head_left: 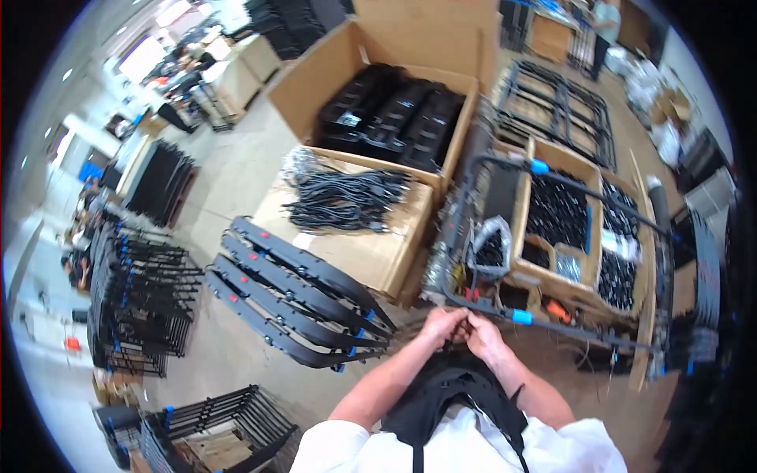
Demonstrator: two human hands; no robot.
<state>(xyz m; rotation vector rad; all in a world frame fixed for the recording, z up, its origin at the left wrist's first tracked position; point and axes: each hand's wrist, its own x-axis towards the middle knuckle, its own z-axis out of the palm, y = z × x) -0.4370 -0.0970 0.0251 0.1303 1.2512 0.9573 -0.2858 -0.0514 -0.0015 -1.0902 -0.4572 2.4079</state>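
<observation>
My left hand [443, 325] and my right hand [484, 337] meet in front of my body, fingers pinched together. What they hold is too small to make out. They are beside the near left corner of a black tubular frame [583, 333], which lies across the work area on my right. The frame has blue wraps [521, 316] on its tubes. Close to my fingers, a red piece [471, 295] sits at that corner. Inside the frame's outline stands a wooden tray [519, 206] divided into compartments of small black parts [558, 209]. A clear plastic bag [490, 246] with dark parts is beside it.
Ahead, a bundle of black cables [347, 197] lies on a cardboard box [355, 256]. Behind it, an open carton [315, 83] holds black packages [394, 114]. Curved black rails [296, 288] stand to the left. Stacked frames [142, 292] are farther left. Another person [605, 31] stands at the far right.
</observation>
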